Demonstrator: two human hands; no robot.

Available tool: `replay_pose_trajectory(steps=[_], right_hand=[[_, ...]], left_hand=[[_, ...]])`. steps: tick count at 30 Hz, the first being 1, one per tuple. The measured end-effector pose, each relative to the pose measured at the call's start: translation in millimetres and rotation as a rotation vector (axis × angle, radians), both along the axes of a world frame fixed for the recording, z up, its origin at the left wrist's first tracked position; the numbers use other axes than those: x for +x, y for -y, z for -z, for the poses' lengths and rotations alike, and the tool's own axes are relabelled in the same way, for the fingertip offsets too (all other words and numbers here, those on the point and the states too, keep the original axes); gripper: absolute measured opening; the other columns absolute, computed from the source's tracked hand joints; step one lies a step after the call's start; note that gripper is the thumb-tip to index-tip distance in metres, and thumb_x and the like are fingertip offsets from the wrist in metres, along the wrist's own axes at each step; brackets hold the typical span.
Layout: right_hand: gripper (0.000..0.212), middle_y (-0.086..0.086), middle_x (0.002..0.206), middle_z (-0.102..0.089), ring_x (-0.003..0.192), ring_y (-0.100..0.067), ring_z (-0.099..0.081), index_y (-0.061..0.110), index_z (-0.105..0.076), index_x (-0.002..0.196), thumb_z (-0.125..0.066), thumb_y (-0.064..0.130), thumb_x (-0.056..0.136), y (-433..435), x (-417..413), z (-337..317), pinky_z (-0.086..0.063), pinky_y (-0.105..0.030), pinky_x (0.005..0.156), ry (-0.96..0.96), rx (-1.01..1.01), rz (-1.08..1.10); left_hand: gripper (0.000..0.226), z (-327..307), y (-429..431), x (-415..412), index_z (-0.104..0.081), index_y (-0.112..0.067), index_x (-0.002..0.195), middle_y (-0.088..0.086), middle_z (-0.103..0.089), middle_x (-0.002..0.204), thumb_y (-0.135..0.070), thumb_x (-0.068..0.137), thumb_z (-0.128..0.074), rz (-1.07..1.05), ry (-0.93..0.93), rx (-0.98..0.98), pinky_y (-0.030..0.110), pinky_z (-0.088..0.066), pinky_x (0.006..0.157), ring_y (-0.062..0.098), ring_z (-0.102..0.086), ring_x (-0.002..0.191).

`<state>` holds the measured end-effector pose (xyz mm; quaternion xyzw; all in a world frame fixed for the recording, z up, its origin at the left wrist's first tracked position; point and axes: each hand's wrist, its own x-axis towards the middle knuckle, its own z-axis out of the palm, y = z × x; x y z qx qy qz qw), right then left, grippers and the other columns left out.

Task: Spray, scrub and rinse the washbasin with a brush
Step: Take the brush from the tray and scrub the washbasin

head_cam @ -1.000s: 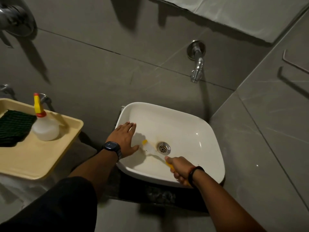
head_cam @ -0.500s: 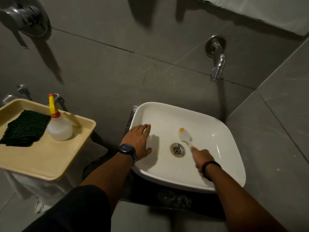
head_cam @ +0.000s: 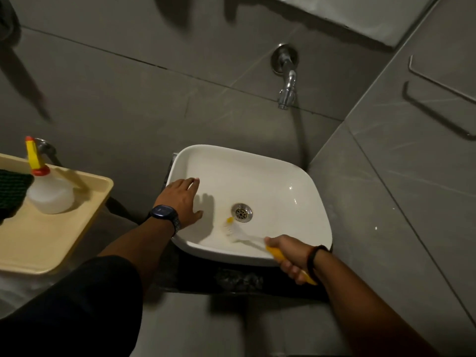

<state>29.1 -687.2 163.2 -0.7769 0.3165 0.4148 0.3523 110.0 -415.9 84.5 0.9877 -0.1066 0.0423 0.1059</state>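
The right hand point(head_cam: 289, 255) was closed around the yellow handle of the brush point(head_cam: 239, 234), fingers wrapped tight at the near rim of the washbasin point(head_cam: 304, 181); from that grip the pale, blurred head reached forward and left across the bowl floor, its yellow tip just short of the drain point(head_cam: 241, 213). The left hand point(head_cam: 181, 202) lay flat and open, holding nothing, pressed on the left rim well to the left of the gripping hand. The likeliest trouble, as I judged it, lay in the glazed ceramic: smooth, glossy and probably wet, it offered the bristles little bite, so a hard stroke could skid the head over the metal grate of the drain or up the curved wall and flick cleaner out. The long thin neck beyond the fist looked like flexible plastic, and leaning on it from so far back might bend it rather than scrub. The braced palm sat on a rounded, slick lip and could slide inward if weight shifted. The basin was a soft-cornered rectangle, white and shiny; a faint yellowish stain showed near the brush head. Far left of the grip, a cloudy spray bottle point(head_cam: 49, 194) with a yellow nozzle stood on a matte cream tray point(head_cam: 51, 243). Ahead, a chrome tap point(head_cam: 287, 86) hung dry over the bowl, so rinsing was not yet begun.
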Motion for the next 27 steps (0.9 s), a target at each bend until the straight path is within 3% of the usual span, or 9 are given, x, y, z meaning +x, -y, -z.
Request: replay_pose_trajectory(steps=[2,5,10,16,21,25,27], right_hand=[[0.051,0.005,0.037,-0.035,0.028,-0.010,-0.026,0.018,-0.043,0.060,-0.045,0.061,0.086,-18,0,6,-0.021,-0.013,0.034,0.045,0.031,-0.046],[0.045,0.004,0.037,-0.040,0.027,-0.011,-0.030,0.015,-0.045,0.063,-0.043,0.052,0.089,-28,11,9,-0.024,-0.016,0.038,0.271,-0.068,0.008],[0.050,0.005,0.035,-0.035,0.026,-0.010,-0.026,0.016,-0.042,0.060,-0.044,0.059,0.086,-40,26,9,-0.021,-0.013,0.034,0.119,0.024,-0.028],[0.047,-0.002,0.044,-0.041,0.031,-0.014,-0.030,0.012,-0.047,0.064,-0.044,0.052,0.089,-39,60,25,-0.025,-0.017,0.040,0.399,-0.105,0.109],[0.055,0.004,0.041,-0.032,0.031,-0.012,-0.022,0.016,-0.042,0.059,-0.042,0.064,0.086,-48,64,26,-0.019,-0.016,0.034,0.163,0.095,-0.007],[0.049,0.001,0.037,-0.037,0.028,-0.013,-0.026,0.012,-0.046,0.065,-0.043,0.054,0.091,-34,60,27,-0.023,-0.013,0.036,0.357,-0.028,0.137],[0.047,0.001,0.033,-0.036,0.027,-0.013,-0.026,0.013,-0.044,0.061,-0.042,0.051,0.090,-8,52,20,-0.023,-0.013,0.035,0.367,-0.088,0.227]], left_hand=[[0.092,0,0,-1,-0.023,-0.012,0.144,0.009,-0.036,0.147,-0.053,0.073,-0.065,-0.002,-0.006,0.002,0.040,-0.029,0.109,0.028,-0.034,0.131],[0.091,0,1,-2,-0.022,-0.012,0.144,0.009,-0.036,0.147,-0.053,0.074,-0.064,-0.005,-0.006,-0.007,0.040,-0.029,0.108,0.028,-0.034,0.131],[0.092,2,1,-1,-0.021,-0.012,0.144,0.009,-0.036,0.147,-0.054,0.074,-0.063,-0.005,0.014,-0.008,0.039,-0.028,0.109,0.028,-0.034,0.131],[0.091,7,2,0,-0.023,-0.012,0.143,0.008,-0.037,0.146,-0.054,0.074,-0.062,-0.014,0.058,-0.038,0.038,-0.027,0.109,0.027,-0.035,0.131],[0.089,10,-1,3,-0.023,-0.011,0.143,0.008,-0.039,0.144,-0.053,0.074,-0.061,-0.014,0.079,-0.017,0.037,-0.028,0.108,0.026,-0.034,0.130],[0.090,9,0,3,-0.024,-0.011,0.143,0.009,-0.040,0.144,-0.054,0.073,-0.062,-0.014,0.070,-0.010,0.038,-0.029,0.108,0.027,-0.036,0.129],[0.091,9,0,3,-0.024,-0.011,0.142,0.009,-0.040,0.143,-0.054,0.073,-0.062,-0.009,0.063,-0.002,0.038,-0.029,0.108,0.028,-0.036,0.129]])
